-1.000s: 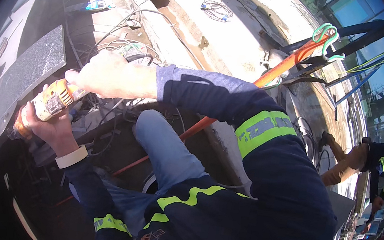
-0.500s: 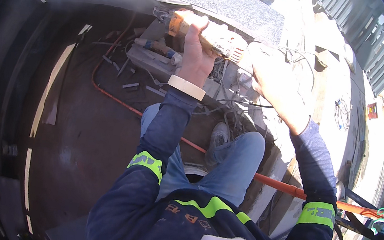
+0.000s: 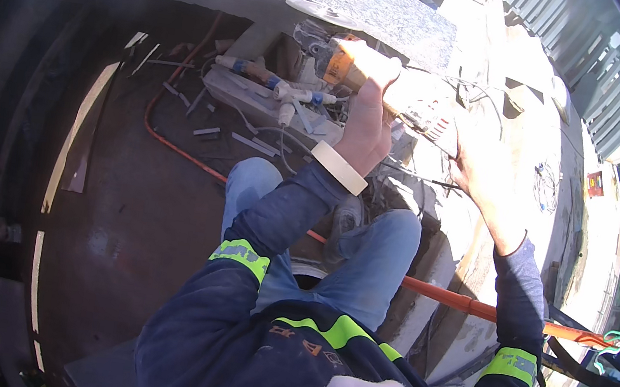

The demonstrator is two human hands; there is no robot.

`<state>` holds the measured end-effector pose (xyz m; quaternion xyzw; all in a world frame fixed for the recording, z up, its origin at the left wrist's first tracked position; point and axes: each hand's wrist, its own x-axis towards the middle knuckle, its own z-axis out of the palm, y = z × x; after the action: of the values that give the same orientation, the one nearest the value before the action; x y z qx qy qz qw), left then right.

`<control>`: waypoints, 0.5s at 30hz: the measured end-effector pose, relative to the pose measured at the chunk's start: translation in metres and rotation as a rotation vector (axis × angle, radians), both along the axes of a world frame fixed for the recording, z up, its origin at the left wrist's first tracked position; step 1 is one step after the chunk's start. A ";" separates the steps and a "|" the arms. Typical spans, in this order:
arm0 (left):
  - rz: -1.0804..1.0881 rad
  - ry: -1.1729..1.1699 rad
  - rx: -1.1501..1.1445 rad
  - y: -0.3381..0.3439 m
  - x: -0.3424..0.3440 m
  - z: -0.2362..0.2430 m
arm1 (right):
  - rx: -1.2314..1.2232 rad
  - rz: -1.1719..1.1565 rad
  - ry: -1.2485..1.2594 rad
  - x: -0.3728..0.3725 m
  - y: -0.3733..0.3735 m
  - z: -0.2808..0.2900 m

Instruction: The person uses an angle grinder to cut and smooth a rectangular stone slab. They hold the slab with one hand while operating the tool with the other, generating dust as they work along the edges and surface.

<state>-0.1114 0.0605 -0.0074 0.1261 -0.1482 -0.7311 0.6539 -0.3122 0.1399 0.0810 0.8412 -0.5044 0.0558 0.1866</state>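
A dusty orange and pale angle grinder (image 3: 342, 60) is held in both my hands. My left hand (image 3: 367, 129) is closed round its body behind the orange part, thumb on top. My right hand (image 3: 480, 161) grips its rear end, partly washed out by sunlight. The grinder's disc (image 3: 324, 14) lies close to the edge of a grey speckled stone slab (image 3: 396, 18); I cannot tell whether they touch. A cream ring like a tape roll (image 3: 339, 168) circles my left wrist.
White and blue cable connectors (image 3: 292, 93) lie on a ledge below the slab. Loose cables and offcut strips (image 3: 254, 145) are scattered around. An orange hose (image 3: 182, 153) crosses the dark floor on the left. An orange strap or tube (image 3: 453, 298) runs right beside my knees (image 3: 390, 239).
Both hands and the grinder have moved right and slightly toward me along the slab's edge. More of the cable connectors shows now. The dust at the upper left looks thinner.
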 end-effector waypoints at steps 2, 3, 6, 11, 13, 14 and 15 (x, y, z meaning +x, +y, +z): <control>-0.010 0.002 -0.006 0.001 0.001 0.001 | 0.116 -0.072 -0.020 -0.005 -0.002 -0.004; 0.013 0.002 -0.012 0.002 0.002 0.001 | 0.097 -0.042 -0.031 -0.006 -0.003 -0.006; 0.069 0.008 -0.034 -0.001 0.006 0.002 | 0.059 0.031 -0.053 -0.007 -0.010 -0.013; 0.119 -0.055 -0.038 -0.026 0.023 -0.007 | 0.144 0.035 -0.016 0.005 -0.031 -0.019; 0.132 -0.052 -0.001 -0.038 0.034 -0.010 | 0.140 0.076 -0.047 0.026 -0.030 -0.003; 0.140 -0.050 0.014 -0.042 0.039 -0.012 | 0.134 0.099 -0.061 0.033 -0.030 0.002; 0.127 -0.042 0.036 -0.043 0.042 -0.015 | 0.087 0.130 -0.054 0.034 -0.031 -0.004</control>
<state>-0.0699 0.0177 -0.0228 0.1623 -0.1404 -0.6880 0.6932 -0.2780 0.1085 0.0774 0.8778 -0.4554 0.0686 0.1319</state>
